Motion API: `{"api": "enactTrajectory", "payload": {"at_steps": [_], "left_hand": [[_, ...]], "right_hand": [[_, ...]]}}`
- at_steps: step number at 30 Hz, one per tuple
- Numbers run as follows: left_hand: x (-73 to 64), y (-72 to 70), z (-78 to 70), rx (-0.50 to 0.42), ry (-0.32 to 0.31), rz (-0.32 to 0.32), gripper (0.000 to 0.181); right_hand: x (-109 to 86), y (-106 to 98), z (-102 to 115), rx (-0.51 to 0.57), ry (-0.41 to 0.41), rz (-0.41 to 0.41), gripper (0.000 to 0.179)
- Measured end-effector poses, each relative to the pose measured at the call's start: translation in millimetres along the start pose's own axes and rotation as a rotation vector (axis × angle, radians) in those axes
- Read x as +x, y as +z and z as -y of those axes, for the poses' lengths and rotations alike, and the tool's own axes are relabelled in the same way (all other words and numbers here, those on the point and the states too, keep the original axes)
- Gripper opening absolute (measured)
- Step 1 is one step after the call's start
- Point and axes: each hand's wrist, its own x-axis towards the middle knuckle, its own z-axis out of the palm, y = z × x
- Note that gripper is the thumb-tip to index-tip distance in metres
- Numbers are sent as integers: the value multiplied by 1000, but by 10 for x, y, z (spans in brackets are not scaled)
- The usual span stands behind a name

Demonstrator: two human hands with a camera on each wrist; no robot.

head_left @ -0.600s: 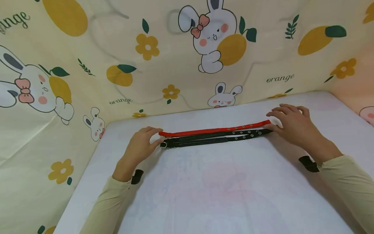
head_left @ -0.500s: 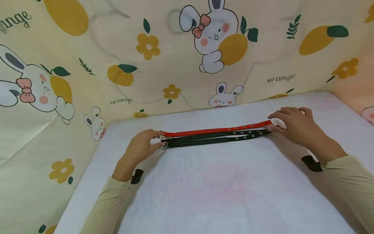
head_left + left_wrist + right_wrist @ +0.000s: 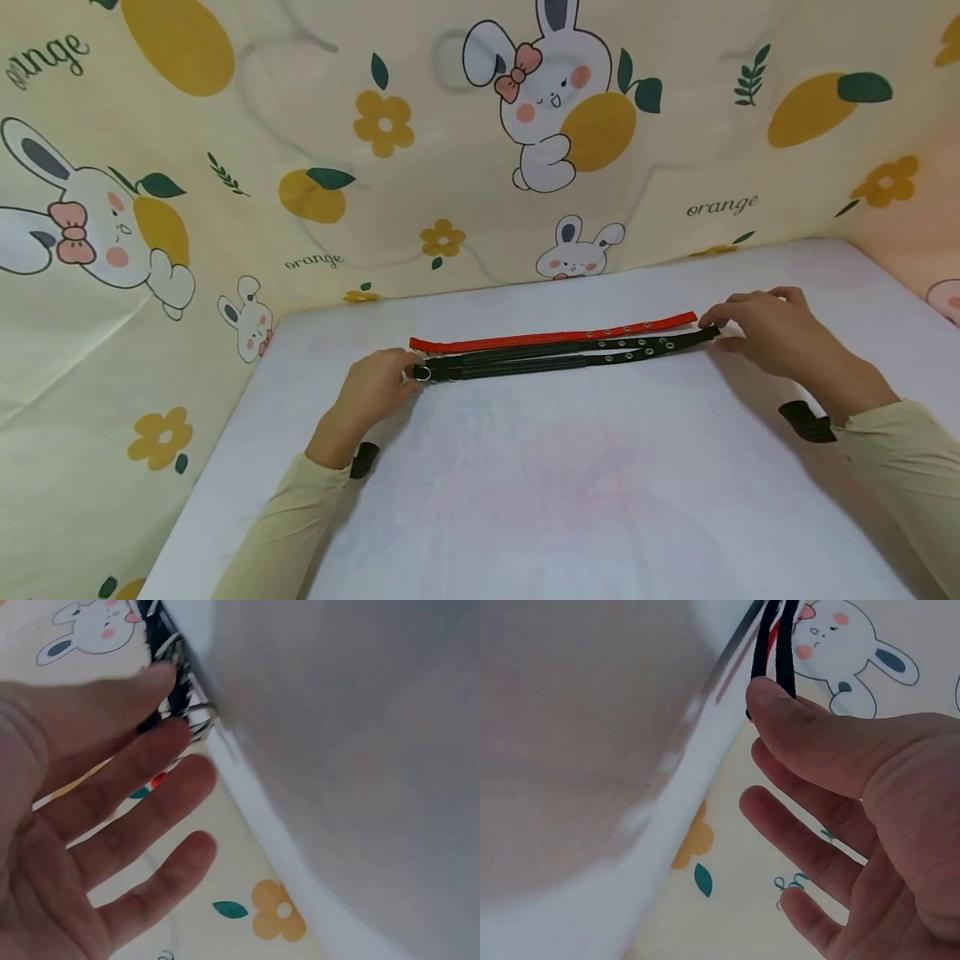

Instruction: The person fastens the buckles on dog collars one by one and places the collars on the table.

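Note:
A red collar (image 3: 510, 340) with metal eyelets lies across the white table. On its near side are two black collars (image 3: 525, 363), close together, with eyelets toward their right ends. At the left, my left hand (image 3: 375, 387) pinches the buckle ends of the black collars between thumb and index finger; metal rings (image 3: 201, 716) show beside the fingertips in the left wrist view. My right hand (image 3: 776, 337) pinches the tips of the black straps (image 3: 784, 652), thumb in front, its other fingers loosely spread. The red collar's ends are apart from both hands.
The white tabletop (image 3: 555, 483) stretches toward me in front of the collars. Behind and to the left hangs a cream cloth (image 3: 442, 183) printed with rabbits and oranges, meeting the table's far and left edges.
My left fingers have come off the red collar's end and closed on the black buckle ends. My right hand has shifted right, away from the red tip, and the black tips have moved slightly right.

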Motion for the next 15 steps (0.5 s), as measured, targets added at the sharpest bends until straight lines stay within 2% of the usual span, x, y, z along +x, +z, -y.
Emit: {"api": "enactTrajectory", "payload": {"at_steps": [6,11,15], "left_hand": [[-28,48,-10,-19,-17,-44,23],[-86,1,-2,-100,-67,-18,22],[-42,-70,-15,-216,-61,-29,24]], "right_hand": [[-21,-1,7,19,-36,-16,30],[-7,-18,-15,86,-39,29,27],[0,-103,-24,164,-22,61,24]]}}
